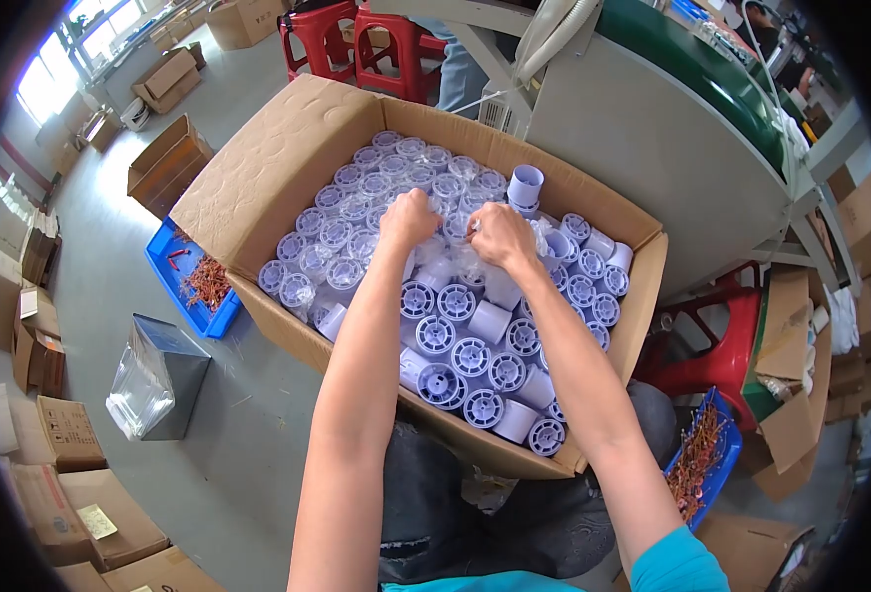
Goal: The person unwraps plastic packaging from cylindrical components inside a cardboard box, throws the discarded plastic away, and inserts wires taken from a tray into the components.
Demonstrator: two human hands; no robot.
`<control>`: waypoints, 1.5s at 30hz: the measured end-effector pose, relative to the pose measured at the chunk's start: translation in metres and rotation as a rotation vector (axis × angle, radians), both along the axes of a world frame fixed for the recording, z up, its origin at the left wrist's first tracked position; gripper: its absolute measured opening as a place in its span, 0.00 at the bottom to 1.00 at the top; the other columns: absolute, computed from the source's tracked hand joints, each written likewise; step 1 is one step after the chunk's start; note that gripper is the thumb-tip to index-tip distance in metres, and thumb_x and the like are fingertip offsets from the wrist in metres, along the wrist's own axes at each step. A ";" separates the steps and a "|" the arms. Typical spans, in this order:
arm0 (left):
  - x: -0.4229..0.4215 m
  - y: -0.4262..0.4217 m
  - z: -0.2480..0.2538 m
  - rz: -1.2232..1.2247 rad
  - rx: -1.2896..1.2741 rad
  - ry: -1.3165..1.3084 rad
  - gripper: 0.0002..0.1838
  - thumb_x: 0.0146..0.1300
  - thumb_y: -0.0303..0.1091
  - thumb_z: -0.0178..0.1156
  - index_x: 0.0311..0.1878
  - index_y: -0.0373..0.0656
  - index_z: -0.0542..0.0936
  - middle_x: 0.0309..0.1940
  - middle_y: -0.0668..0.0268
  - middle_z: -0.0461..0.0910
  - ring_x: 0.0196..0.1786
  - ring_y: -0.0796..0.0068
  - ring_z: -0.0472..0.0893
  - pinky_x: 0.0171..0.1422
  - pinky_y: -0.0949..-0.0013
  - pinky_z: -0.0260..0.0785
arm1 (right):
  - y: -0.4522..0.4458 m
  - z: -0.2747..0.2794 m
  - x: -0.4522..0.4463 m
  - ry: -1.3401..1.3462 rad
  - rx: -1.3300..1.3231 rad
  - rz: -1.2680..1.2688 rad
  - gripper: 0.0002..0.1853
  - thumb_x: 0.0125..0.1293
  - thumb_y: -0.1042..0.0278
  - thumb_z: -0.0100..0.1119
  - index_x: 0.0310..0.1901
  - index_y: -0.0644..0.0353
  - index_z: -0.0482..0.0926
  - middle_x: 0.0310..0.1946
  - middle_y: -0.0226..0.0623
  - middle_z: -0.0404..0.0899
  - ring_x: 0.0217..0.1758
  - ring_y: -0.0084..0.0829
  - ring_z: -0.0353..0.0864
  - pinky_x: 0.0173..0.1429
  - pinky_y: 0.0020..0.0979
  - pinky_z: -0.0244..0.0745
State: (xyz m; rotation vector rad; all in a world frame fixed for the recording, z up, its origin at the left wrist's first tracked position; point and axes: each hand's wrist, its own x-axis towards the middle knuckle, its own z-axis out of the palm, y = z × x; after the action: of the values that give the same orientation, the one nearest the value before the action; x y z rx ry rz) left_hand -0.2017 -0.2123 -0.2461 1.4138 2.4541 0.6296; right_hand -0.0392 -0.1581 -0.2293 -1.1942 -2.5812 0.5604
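Note:
My left hand (411,217) is closed, its fingers pinching crinkled clear plastic bag (467,264) over the middle of an open cardboard box (258,187). Just to the right, my right hand (500,235) is also closed on the plastic, fingertips partly hidden. Pale lavender plastic spools (470,357) with spoked ends fill the box. Those at the back and left lie under clear plastic; several near me are bare, some upright, others on their sides. One hollow cylindrical spool (526,185) stands higher than the rest at the back right.
A grey machine with a green belt (692,69) stands beyond the box at right. Red stools (401,49) are at the back and right. Blue trays (184,281) of small reddish wired parts sit on both sides. A grey bin (164,380) with plastic stands left, near cardboard boxes (110,513).

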 end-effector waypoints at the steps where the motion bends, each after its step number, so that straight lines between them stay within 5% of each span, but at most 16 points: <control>1: -0.002 0.000 0.002 0.011 -0.019 -0.042 0.20 0.51 0.42 0.69 0.44 0.39 0.82 0.47 0.50 0.82 0.52 0.49 0.81 0.55 0.53 0.74 | 0.001 -0.002 0.001 0.001 0.004 0.000 0.12 0.46 0.74 0.57 0.32 0.52 0.87 0.34 0.48 0.84 0.41 0.48 0.84 0.48 0.45 0.79; 6: -0.005 -0.004 0.004 -0.012 -0.053 -0.119 0.23 0.52 0.41 0.69 0.49 0.38 0.81 0.48 0.49 0.81 0.55 0.50 0.79 0.57 0.54 0.72 | 0.009 0.001 0.007 0.255 -0.120 -0.035 0.06 0.46 0.71 0.63 0.28 0.57 0.86 0.31 0.50 0.83 0.38 0.48 0.84 0.45 0.42 0.78; 12: -0.007 0.003 0.001 -0.075 0.266 -0.036 0.26 0.54 0.41 0.69 0.51 0.32 0.79 0.43 0.45 0.81 0.52 0.47 0.79 0.59 0.55 0.69 | 0.026 0.018 0.019 0.783 -0.311 0.020 0.04 0.50 0.76 0.61 0.22 0.66 0.81 0.25 0.41 0.83 0.30 0.28 0.82 0.37 0.30 0.76; 14: -0.003 0.002 0.015 -0.040 0.316 -0.123 0.22 0.56 0.40 0.67 0.50 0.34 0.79 0.42 0.45 0.81 0.51 0.45 0.79 0.56 0.53 0.70 | 0.023 0.031 0.028 1.293 -0.730 -0.085 0.02 0.53 0.77 0.58 0.26 0.62 0.79 0.25 0.37 0.82 0.30 0.29 0.82 0.36 0.28 0.77; 16: 0.002 -0.007 0.029 -0.052 0.291 -0.090 0.20 0.58 0.38 0.65 0.49 0.36 0.78 0.42 0.45 0.81 0.50 0.45 0.79 0.54 0.52 0.70 | 0.040 0.026 0.041 1.273 -0.660 -0.063 0.03 0.56 0.78 0.56 0.31 0.59 0.77 0.28 0.35 0.81 0.31 0.29 0.82 0.36 0.30 0.79; 19: 0.005 -0.014 0.025 -0.095 0.255 0.004 0.16 0.60 0.36 0.62 0.48 0.37 0.77 0.42 0.45 0.81 0.50 0.44 0.79 0.51 0.50 0.71 | 0.056 0.028 0.052 1.678 -0.980 -0.264 0.05 0.60 0.75 0.55 0.37 0.60 0.79 0.34 0.36 0.81 0.32 0.30 0.82 0.38 0.34 0.81; 26: 0.003 -0.010 0.011 -0.111 0.289 0.070 0.12 0.57 0.32 0.62 0.43 0.36 0.78 0.42 0.45 0.80 0.48 0.46 0.79 0.51 0.50 0.72 | 0.067 0.023 0.061 1.526 -0.930 0.175 0.17 0.63 0.73 0.52 0.52 0.68 0.76 0.43 0.44 0.81 0.43 0.34 0.83 0.47 0.34 0.80; 28: 0.000 -0.006 0.005 -0.117 0.246 0.104 0.11 0.55 0.29 0.62 0.42 0.36 0.80 0.42 0.45 0.80 0.47 0.47 0.80 0.51 0.51 0.73 | 0.029 0.049 0.040 1.210 -0.841 0.025 0.27 0.62 0.66 0.58 0.61 0.72 0.69 0.52 0.50 0.79 0.56 0.36 0.80 0.56 0.34 0.77; 30: -0.010 0.002 -0.012 -0.204 0.200 0.136 0.14 0.56 0.38 0.66 0.36 0.35 0.82 0.41 0.44 0.79 0.48 0.47 0.80 0.52 0.52 0.73 | 0.000 0.062 0.023 0.342 -0.422 0.001 0.40 0.57 0.58 0.66 0.68 0.68 0.62 0.59 0.54 0.75 0.64 0.38 0.74 0.62 0.36 0.73; 32: -0.006 0.000 -0.007 -0.177 0.208 0.104 0.16 0.57 0.41 0.66 0.36 0.34 0.82 0.42 0.44 0.79 0.47 0.47 0.80 0.52 0.53 0.73 | -0.010 0.026 0.008 0.060 -0.086 0.054 0.43 0.48 0.51 0.74 0.66 0.59 0.69 0.51 0.50 0.81 0.54 0.40 0.81 0.57 0.38 0.74; 34: -0.003 0.000 0.001 -0.147 0.220 0.073 0.19 0.57 0.44 0.66 0.35 0.34 0.82 0.42 0.44 0.80 0.47 0.47 0.80 0.53 0.53 0.72 | -0.020 0.024 0.000 -0.100 -0.182 -0.088 0.27 0.46 0.51 0.74 0.51 0.44 0.83 0.43 0.48 0.84 0.48 0.47 0.83 0.52 0.43 0.76; 36: 0.000 0.001 0.009 -0.037 0.453 0.004 0.23 0.54 0.48 0.67 0.30 0.31 0.80 0.37 0.42 0.79 0.45 0.45 0.79 0.51 0.51 0.70 | -0.007 0.011 0.002 0.082 -0.203 -0.101 0.16 0.52 0.55 0.71 0.35 0.58 0.86 0.34 0.50 0.85 0.37 0.42 0.86 0.45 0.42 0.78; 38: 0.005 -0.002 0.024 0.050 0.526 0.021 0.20 0.55 0.45 0.66 0.31 0.32 0.81 0.36 0.46 0.80 0.44 0.46 0.79 0.51 0.52 0.70 | 0.016 0.011 0.009 0.450 -0.310 -0.095 0.14 0.54 0.58 0.71 0.27 0.62 0.84 0.22 0.41 0.82 0.22 0.28 0.78 0.29 0.35 0.72; 39: 0.006 -0.003 0.031 0.137 0.598 0.037 0.18 0.55 0.43 0.65 0.31 0.32 0.82 0.36 0.50 0.80 0.43 0.48 0.79 0.51 0.53 0.71 | 0.012 0.032 0.017 0.767 -0.503 -0.112 0.13 0.57 0.61 0.69 0.22 0.61 0.81 0.16 0.26 0.74 0.17 0.17 0.66 0.22 0.28 0.62; 43: -0.006 -0.001 0.041 0.207 0.756 -0.013 0.07 0.49 0.26 0.56 0.22 0.31 0.77 0.34 0.50 0.77 0.39 0.50 0.78 0.47 0.53 0.69 | 0.022 0.069 0.046 1.247 -0.332 -0.280 0.03 0.50 0.77 0.59 0.21 0.63 0.77 0.19 0.24 0.72 0.20 0.17 0.65 0.24 0.26 0.62; 45: -0.016 0.005 0.047 0.245 0.831 -0.056 0.04 0.49 0.23 0.55 0.23 0.32 0.77 0.35 0.49 0.76 0.40 0.50 0.78 0.47 0.54 0.69 | 0.037 0.064 0.059 1.223 -0.235 -0.337 0.01 0.48 0.78 0.57 0.23 0.65 0.77 0.20 0.25 0.73 0.20 0.17 0.67 0.25 0.26 0.63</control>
State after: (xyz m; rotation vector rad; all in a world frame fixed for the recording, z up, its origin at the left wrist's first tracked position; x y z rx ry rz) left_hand -0.2175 -0.2077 -0.1995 1.2719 2.4304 1.8698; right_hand 0.0197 -0.1213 -0.1650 -0.8621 -1.2872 1.0821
